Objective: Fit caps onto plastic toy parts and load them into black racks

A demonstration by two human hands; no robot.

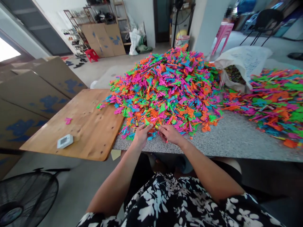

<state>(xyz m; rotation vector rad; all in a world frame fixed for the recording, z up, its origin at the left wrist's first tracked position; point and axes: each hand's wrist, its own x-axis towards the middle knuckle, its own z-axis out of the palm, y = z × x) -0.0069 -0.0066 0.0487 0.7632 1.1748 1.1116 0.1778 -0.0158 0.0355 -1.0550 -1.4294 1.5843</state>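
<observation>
A large heap of small bright plastic pieces (163, 85), pink, green, orange and blue, covers the grey speckled table (146, 146). At its near edge my left hand (141, 136) is closed, thumb and fingers pinched together; what they hold is too small to make out. Just right of it, my right hand (170, 133) pinches a small yellow piece (156, 127) between thumb and finger. The fingertips of both hands almost meet over the loose pieces. A thin yellow-and-dark stick (136, 123) stands out of the heap beside my left hand.
A wooden board (90, 126) on the left bears a white timer-like device (65, 141) and a pink piece (68, 120). Another pile (279, 101) and a white sack (246, 61) lie right. Cardboard boxes (30, 107) and a black fan (28, 198) stand left.
</observation>
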